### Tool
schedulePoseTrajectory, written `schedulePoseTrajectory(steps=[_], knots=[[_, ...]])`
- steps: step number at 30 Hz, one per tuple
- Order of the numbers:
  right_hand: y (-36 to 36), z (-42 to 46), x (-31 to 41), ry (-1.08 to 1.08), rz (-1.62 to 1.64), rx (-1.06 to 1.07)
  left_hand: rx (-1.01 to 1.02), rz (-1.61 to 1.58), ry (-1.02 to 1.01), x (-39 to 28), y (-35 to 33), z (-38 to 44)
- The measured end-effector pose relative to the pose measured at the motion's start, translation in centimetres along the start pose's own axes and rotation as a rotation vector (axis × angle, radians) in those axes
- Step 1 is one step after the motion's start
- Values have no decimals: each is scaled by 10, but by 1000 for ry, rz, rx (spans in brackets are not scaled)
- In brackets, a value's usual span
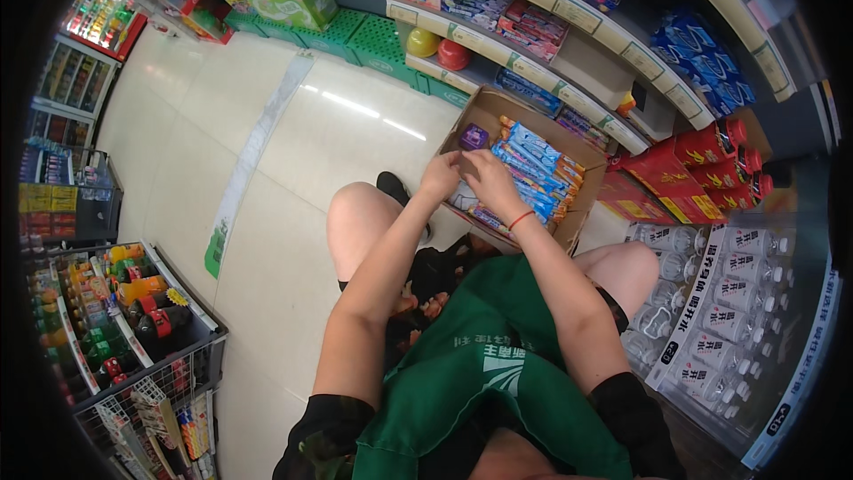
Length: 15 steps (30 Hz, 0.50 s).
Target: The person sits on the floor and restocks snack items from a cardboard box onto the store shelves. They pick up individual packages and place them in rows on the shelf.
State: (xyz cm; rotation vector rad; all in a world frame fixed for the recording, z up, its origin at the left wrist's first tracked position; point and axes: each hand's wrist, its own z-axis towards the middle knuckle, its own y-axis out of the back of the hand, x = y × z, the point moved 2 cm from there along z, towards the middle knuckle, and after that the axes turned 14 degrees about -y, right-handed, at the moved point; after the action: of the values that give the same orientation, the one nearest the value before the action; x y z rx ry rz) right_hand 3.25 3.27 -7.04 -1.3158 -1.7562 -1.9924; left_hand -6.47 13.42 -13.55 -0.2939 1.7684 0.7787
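Note:
A cardboard box [586, 193] stands in front of me with many blue and orange candy packets [533, 160] lying in it. A small purple package [474, 137] lies in its upper left corner. My left hand [440, 177] is over the box's left side, fingers bent and close together. My right hand [490, 177], with a red cord on the wrist, is beside it above the left part of the packets. The fingertips of both hands nearly meet; whether something small is between them cannot be told. Below the hands, some pale wrapping shows in the box.
Shelves with candy packs [473, 3] rise beyond the box. Red cartons [666, 173] and bottled water [733, 293] stand at the right. Green plastic crates [380, 47] line the wall. A wire basket of drink bottles [220, 347] is at the lower left.

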Motion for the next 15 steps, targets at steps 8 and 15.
schedulePoseTrajectory(steps=[8, 15], knots=[[-58, 2, -41, -98, -39, 129, -19, 197, 158, 21, -13, -12], [-92, 6, -48, -225, -58, 233, -17, 240, 238, 32, -14, -5]])
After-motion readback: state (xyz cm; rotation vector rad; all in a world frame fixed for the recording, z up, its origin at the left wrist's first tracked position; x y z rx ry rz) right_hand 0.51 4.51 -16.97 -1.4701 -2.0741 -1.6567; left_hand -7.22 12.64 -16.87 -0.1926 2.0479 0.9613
